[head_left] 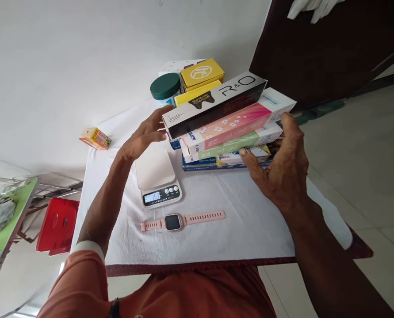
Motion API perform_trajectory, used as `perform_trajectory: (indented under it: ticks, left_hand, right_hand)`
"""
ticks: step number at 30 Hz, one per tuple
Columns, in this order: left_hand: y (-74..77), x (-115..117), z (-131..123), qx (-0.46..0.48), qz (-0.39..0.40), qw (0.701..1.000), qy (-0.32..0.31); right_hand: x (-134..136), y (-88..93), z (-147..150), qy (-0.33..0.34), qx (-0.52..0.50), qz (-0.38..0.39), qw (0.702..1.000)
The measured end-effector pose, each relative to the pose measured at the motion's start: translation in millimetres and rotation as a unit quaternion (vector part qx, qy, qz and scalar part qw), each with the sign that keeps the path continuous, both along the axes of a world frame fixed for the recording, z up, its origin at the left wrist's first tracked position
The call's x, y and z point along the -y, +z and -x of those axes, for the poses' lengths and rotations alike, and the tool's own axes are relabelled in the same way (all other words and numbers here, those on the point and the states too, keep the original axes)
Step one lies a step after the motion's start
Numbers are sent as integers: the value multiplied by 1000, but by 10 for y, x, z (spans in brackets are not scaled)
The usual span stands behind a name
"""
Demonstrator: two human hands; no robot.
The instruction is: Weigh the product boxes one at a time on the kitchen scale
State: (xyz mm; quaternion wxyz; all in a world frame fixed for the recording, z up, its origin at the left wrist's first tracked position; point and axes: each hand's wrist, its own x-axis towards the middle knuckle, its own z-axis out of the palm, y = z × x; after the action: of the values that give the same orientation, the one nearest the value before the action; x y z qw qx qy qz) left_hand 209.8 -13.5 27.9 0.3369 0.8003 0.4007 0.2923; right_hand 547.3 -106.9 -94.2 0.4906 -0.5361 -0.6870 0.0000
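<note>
A stack of long toothpaste boxes stands on the white-clothed table. On top, a black-and-white box marked "R&O" lies slanted over a pink flowered box. Below these are a light green box and blue boxes. My left hand has its fingers apart at the black-and-white box's left end. My right hand grips the stack's right end, thumb in front by the green box; some fingers are hidden behind. A white kitchen scale, its display lit, sits left of the stack.
A pink-strapped smartwatch lies in front of the scale. Behind the stack stand a green-lidded jar and a yellow box. A small orange box is at the table's left edge, with a red stool beyond it.
</note>
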Motion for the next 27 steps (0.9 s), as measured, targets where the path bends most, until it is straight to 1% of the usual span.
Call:
perform_trajectory:
  ticks: [2, 6, 8, 11, 14, 16, 18, 21, 24, 27]
  left_hand:
    - [7, 45, -92, -2, -16, 1000, -2]
    - [-87, 51, -271, -21, -62, 998, 15]
    - [-119, 31, -303, -20, -64, 998, 17]
    - [-116, 23, -303, -26, -68, 997, 24]
    - [-85, 45, -346, -19, -138, 990, 16]
    - [-74, 56, -437, -21, -185, 983, 3]
    - [-83, 51, -565, -35, -208, 977, -1]
    - [-118, 21, -752, -39, -221, 975, 5]
    - [-114, 11, -859, -14, -213, 977, 25]
    - [-30, 45, -879, 5, -174, 981, 86]
  right_hand:
    - [-5, -14, -2, -2, -3, 3, 1000]
    - [-22, -42, -13, -6, 2, -1, 1000]
    - [-25, -39, -15, -4, 3, -1, 1000]
    - [-16, -14, -9, -2, 9, -1, 1000]
    - [-6, 8, -3, -5, 15, 0, 1000]
    - [-5, 7, -3, -5, 20, 1, 1000]
    - [-9, -1, -5, -7, 26, 0, 1000]
    - [-12, -7, 0, -10, 26, -2, 1000]
    - [-8, 8, 21, -11, 15, -6, 1000]
    - [-7, 29, 46, -9, 4, -16, 1000]
